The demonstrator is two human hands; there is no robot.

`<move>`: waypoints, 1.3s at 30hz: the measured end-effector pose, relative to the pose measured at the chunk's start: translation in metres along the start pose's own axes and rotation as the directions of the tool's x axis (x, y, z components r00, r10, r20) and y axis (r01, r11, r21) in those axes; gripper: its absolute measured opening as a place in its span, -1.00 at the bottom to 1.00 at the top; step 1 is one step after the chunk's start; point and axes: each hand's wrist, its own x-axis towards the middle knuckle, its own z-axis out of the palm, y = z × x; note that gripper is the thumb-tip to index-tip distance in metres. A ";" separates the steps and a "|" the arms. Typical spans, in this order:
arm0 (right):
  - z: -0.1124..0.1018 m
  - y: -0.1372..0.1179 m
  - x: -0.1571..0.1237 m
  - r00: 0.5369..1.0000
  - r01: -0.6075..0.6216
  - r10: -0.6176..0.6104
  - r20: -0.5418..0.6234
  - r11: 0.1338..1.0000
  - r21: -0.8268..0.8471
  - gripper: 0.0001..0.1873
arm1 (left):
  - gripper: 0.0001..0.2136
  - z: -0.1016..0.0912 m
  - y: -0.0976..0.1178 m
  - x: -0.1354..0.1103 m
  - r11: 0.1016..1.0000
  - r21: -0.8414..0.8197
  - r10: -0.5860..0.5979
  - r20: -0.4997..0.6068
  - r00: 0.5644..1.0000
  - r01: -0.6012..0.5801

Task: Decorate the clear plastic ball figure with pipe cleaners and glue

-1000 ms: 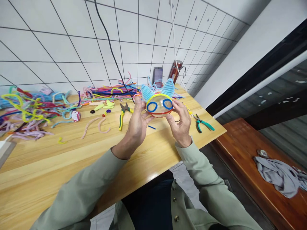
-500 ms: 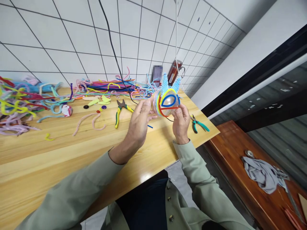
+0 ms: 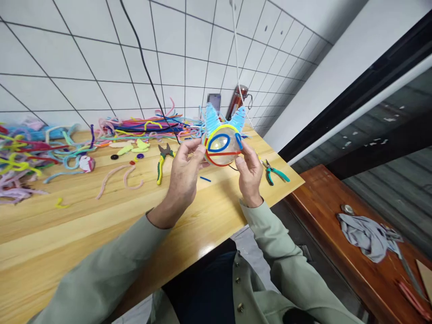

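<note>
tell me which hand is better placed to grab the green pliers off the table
Right. The right hand holds the clear ball just beside the green pliers, which lie to its right. The left hand sits across the ball, nearer the yellow pliers.

1. We note a wooden table [image 3: 101,225].
2. At its 11 o'clock: a heap of pipe cleaners [image 3: 40,148].
3. Near 12: yellow-handled pliers [image 3: 161,162], dark buttons [image 3: 114,157].
4. At 2: green-handled pliers [image 3: 275,172].
5. Centre: short blue piece [image 3: 204,179].
</note>
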 end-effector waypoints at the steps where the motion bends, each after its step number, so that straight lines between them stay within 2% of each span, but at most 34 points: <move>1: 0.000 -0.003 0.000 1.000 0.008 -0.008 0.011 1.000 -0.010 -0.49 | -0.66 -0.001 0.000 0.001 1.000 -0.009 -0.003 0.003 1.000 0.003; 10: -0.004 -0.032 0.000 0.985 0.170 -0.159 0.066 0.957 -0.234 -0.44 | -0.64 -0.009 -0.007 0.012 0.987 -0.128 -0.078 0.106 0.991 0.092; 16: -0.007 -0.038 -0.001 0.972 0.235 -0.222 0.079 0.937 -0.258 -0.43 | -0.66 -0.008 -0.006 0.014 0.967 -0.200 -0.137 0.107 0.985 0.156; 19: -0.008 -0.040 -0.001 0.976 0.213 -0.200 0.091 0.962 -0.172 -0.45 | -0.70 -0.009 -0.005 0.015 0.960 -0.213 -0.164 0.093 0.982 0.180; 28: -0.023 -0.049 0.007 0.982 0.004 -0.011 0.186 0.999 0.041 -0.57 | -0.82 -0.013 -0.005 0.019 0.958 -0.174 -0.208 0.126 0.970 0.228; 33: -0.027 -0.050 0.009 0.978 0.018 -0.024 0.206 0.999 0.031 -0.59 | -0.88 -0.011 -0.004 0.018 0.956 -0.154 -0.235 0.115 0.965 0.251; 39: -0.025 -0.048 0.007 0.977 0.034 -0.028 0.211 0.999 -0.026 -0.59 | -0.85 -0.015 -0.006 0.020 0.961 -0.119 -0.232 0.143 0.962 0.249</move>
